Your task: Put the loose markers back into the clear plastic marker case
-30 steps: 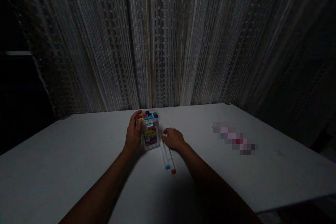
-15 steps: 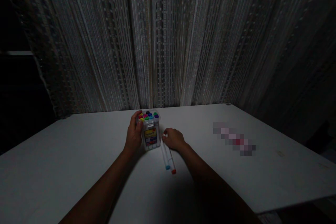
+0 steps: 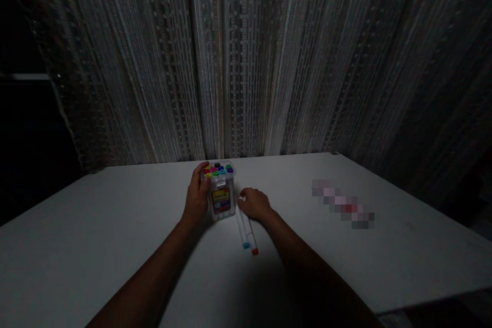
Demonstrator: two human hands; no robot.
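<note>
My left hand [image 3: 197, 197] is wrapped round the left side of a clear plastic marker case [image 3: 222, 202], which stands upright on the white table. Several markers with coloured caps show through its top, and a yellow and dark label is on its front. To the right of the case my right hand [image 3: 254, 203] is closed at the far ends of two white markers lying side by side. One is a blue-tipped marker [image 3: 242, 228], the other a red-tipped marker [image 3: 251, 240]. Their tips point towards me. The fingertips are partly hidden, so the exact grip on each marker is unclear.
The white table [image 3: 115, 225] reaches back to a striped, beaded curtain [image 3: 238, 61]. A pixelated pinkish item [image 3: 340, 202] lies on the right part of the table. The table's near edge shows at lower right. The light is dim.
</note>
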